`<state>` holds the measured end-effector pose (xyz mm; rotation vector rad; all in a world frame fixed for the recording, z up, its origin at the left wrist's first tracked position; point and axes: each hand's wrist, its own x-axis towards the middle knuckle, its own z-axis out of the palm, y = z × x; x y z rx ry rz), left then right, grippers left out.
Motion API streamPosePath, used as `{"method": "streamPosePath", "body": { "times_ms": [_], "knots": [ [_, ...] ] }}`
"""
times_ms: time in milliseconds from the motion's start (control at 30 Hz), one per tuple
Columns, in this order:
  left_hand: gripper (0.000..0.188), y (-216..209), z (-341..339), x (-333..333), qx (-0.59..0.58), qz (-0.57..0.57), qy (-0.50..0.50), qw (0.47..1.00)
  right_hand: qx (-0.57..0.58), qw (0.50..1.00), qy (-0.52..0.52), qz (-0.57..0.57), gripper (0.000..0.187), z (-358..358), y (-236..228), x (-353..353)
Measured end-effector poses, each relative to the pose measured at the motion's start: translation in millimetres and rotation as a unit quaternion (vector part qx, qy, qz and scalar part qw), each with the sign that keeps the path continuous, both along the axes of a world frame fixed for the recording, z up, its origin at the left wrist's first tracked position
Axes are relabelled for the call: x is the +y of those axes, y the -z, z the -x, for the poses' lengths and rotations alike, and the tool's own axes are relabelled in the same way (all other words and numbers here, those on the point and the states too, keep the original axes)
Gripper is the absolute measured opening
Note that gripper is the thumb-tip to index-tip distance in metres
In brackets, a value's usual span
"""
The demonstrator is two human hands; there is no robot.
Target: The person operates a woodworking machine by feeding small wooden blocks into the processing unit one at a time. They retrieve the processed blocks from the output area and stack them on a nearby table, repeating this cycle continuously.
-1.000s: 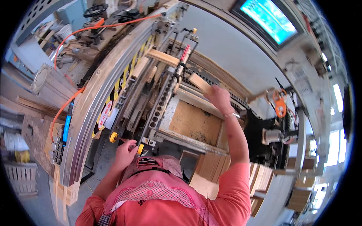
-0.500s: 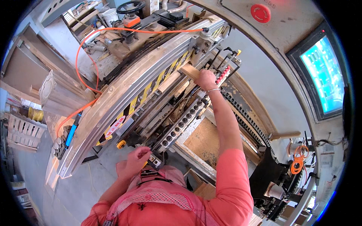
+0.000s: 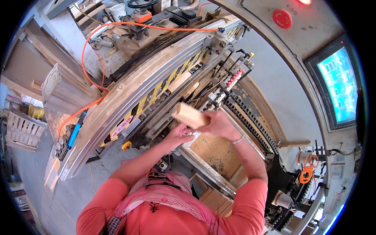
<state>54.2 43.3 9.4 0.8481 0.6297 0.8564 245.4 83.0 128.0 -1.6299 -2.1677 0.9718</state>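
In front of my chest, over the machine, my right hand [image 3: 220, 124] grips one end of a pale wooden block [image 3: 190, 115]. The block's free end points to the left and is slightly blurred. Just below that block is my left hand [image 3: 177, 137], with its fingers stretched out to the right and nothing seen in them. Whether it touches the block's lower edge I cannot tell. Beneath both hands, the row of round black-holed fittings on the machine is mostly covered.
A long curved rail [image 3: 145, 74] with a yellow-black striped strip crosses ahead. Below my right forearm is a dusty wooden panel [image 3: 215, 154]. An orange hose [image 3: 83, 58] loops at the left. At upper right are a red stop button [image 3: 282, 18] and a lit screen [image 3: 337, 84].
My right hand has drawn the wooden block back from the far side of the machine toward me. My left hand has come up from near my waist to the block.
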Motion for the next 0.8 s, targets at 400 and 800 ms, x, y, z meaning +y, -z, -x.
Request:
{"method": "streamPosePath", "body": {
  "times_ms": [400,800],
  "knots": [
    [0.028,8,36,-32,0.195,-0.182,-0.094,0.959,-0.262,0.944,0.133,-0.149,0.036,-40,55,117],
    [0.033,4,44,-44,0.179,-0.168,-0.077,0.966,-0.249,0.938,0.172,-0.168,0.047,-32,93,160]
  ]
}}
